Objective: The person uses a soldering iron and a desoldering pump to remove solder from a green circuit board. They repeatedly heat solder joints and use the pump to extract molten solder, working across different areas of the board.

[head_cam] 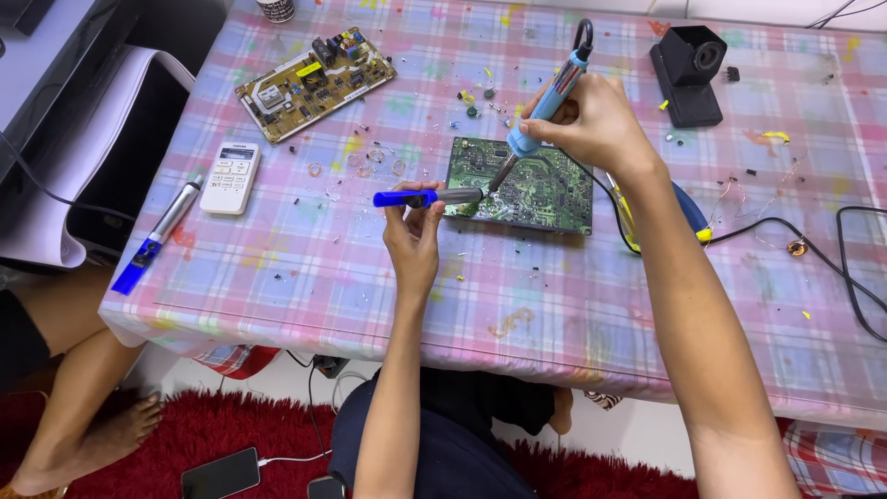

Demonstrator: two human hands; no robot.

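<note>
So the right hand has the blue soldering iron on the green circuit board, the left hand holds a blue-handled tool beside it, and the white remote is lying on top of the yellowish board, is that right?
Not quite. In the head view the white remote lies on the checked tablecloth, apart from the yellowish board, not on it. The rest holds: the right hand has the blue soldering iron on the green circuit board, and the left hand holds a blue-handled tool beside it.

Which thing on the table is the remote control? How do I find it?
Start at the checked tablecloth and go to its left side. Below the yellowish circuit board lies the remote control. It is the only white thing there, flat and rectangular, with a small screen and buttons.
</note>
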